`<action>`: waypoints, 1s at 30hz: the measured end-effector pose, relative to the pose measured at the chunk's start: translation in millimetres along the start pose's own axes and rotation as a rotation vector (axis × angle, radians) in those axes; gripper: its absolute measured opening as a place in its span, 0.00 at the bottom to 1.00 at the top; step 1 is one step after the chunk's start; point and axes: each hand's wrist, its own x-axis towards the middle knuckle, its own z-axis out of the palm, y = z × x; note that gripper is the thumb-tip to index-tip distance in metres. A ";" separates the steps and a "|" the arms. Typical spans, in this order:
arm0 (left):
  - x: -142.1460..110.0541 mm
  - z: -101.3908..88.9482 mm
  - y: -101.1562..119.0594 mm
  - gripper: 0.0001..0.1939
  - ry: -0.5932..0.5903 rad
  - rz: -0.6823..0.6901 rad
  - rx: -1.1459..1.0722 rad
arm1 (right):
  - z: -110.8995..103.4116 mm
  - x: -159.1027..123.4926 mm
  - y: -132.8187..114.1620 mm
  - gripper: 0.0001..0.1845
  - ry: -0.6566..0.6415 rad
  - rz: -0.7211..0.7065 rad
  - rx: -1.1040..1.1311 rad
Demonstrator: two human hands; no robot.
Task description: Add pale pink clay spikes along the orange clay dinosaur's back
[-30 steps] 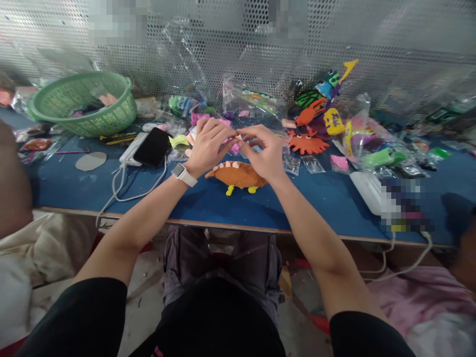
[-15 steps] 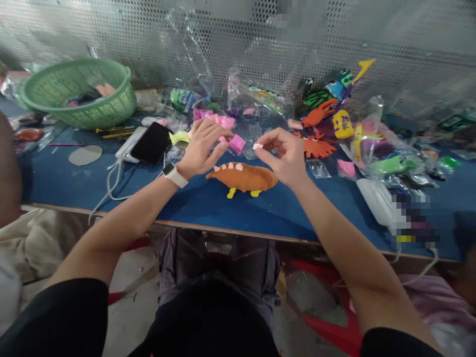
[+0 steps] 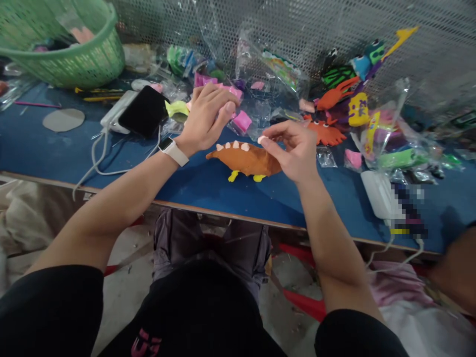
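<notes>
An orange-brown clay animal figure (image 3: 241,159) stands on the blue table, with yellow feet and a row of small pale pink clay pieces along its back. Between the thumb and fingers of my right hand (image 3: 292,148) is a small pale pink clay piece (image 3: 262,140), just above the figure's back. My left hand (image 3: 208,115) hovers behind the figure's left part, palm down, fingers loosely stretched and holding nothing that I can see. Near its fingers lie pink packets (image 3: 242,120) and a yellow-green piece (image 3: 177,108).
A green basket (image 3: 82,62) stands at the far left, near a black phone (image 3: 144,111) and a white cable. Behind my right hand are an orange clay crab (image 3: 327,133) and other clay figures. A white device (image 3: 377,194) lies at the right. Another person sits at the right.
My view has shifted, so the table sits higher in it. The right hand has brought the pale pink piece closer to the figure's back. The left hand stays open near the packets.
</notes>
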 end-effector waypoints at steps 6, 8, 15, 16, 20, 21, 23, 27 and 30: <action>1.4 -1.3 5.1 0.39 -0.024 0.026 0.010 | -2.6 -0.5 -1.8 0.16 -0.042 0.011 -0.032; 1.8 -2.3 7.0 0.36 -0.026 0.044 0.011 | -2.8 -0.6 -1.6 0.16 -0.045 0.014 -0.034; 1.9 -2.0 6.6 0.30 -0.031 0.069 0.020 | -0.4 -3.4 0.1 0.15 -0.034 -0.045 -0.140; 1.8 -2.5 6.9 0.29 -0.034 0.066 0.017 | 0.2 -4.3 -1.4 0.14 -0.035 -0.068 -0.183; 2.7 -8.3 9.4 0.28 -0.093 0.143 -0.044 | 2.9 -7.6 -9.1 0.13 -0.056 -0.148 -0.317; 3.1 -9.8 9.9 0.27 -0.136 0.198 -0.081 | 3.7 -8.1 -10.6 0.13 -0.052 -0.161 -0.330; 3.6 -11.1 10.9 0.24 -0.240 0.284 -0.141 | 5.3 -8.9 -12.7 0.12 -0.035 -0.172 -0.342; 1.9 -5.3 12.7 0.13 -0.358 0.230 -0.118 | 8.4 -9.4 -14.2 0.12 -0.025 -0.129 -0.355; -0.9 0.8 11.6 0.12 -0.382 0.206 -0.105 | 9.7 -10.0 -16.1 0.10 -0.049 -0.105 -0.354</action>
